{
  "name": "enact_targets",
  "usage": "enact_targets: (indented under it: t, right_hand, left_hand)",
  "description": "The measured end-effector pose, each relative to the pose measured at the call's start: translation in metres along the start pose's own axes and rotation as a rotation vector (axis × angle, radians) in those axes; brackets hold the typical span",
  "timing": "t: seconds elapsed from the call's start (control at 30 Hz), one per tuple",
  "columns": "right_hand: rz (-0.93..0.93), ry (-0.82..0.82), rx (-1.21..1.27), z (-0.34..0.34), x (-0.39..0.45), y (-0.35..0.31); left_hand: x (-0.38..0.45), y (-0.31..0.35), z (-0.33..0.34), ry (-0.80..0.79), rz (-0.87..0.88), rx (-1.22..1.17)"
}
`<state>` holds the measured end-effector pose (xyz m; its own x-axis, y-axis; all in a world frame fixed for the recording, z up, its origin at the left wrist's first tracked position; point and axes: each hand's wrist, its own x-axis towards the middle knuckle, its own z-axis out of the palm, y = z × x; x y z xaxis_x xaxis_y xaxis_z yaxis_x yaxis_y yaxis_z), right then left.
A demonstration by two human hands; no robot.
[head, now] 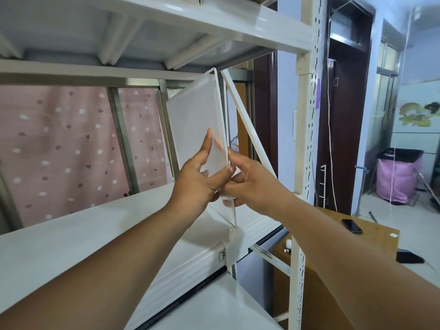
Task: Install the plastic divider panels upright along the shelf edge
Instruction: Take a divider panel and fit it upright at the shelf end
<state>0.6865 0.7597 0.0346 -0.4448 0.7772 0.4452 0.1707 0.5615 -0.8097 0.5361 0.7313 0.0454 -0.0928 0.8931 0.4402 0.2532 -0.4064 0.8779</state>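
Observation:
A translucent white plastic divider panel stands upright over the white shelf board, tilted a little to the left, its lower corner reaching the shelf's front edge. My left hand grips the panel's near lower part, thumb on the front edge and fingers on the left face. My right hand holds the same edge from the right side, fingers pinching it. A clear clip piece sits on the shelf lip below the panel.
A diagonal white brace bar runs right behind the panel. The perforated upright post stands to the right, and the upper shelf is overhead. A wooden desk with a phone lies beyond.

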Motion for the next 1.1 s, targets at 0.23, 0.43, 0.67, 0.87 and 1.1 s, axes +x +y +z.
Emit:
enact_targets:
  t: [0.23,0.43,0.67,0.87,1.1]
  right_hand:
    - [0.031,0.000,-0.017,0.007,-0.004,0.004]
    - [0.052,0.049,0.043,0.009,-0.010,0.006]
    - [0.032,0.042,0.160,0.011,-0.016,0.018]
    - [0.027,0.030,0.151,0.012,-0.010,0.027]
    - [-0.004,0.039,0.160,0.014,-0.016,0.022]
  left_hand:
    - [-0.007,-0.007,-0.001,0.087,0.050,0.034]
    - [-0.012,-0.008,0.006,0.099,0.108,0.136]
    - [-0.009,-0.012,0.012,0.031,0.126,0.279]
    - [-0.007,-0.024,0.006,0.056,0.115,0.263]
    - [-0.007,-0.030,0.011,0.079,0.125,0.323]
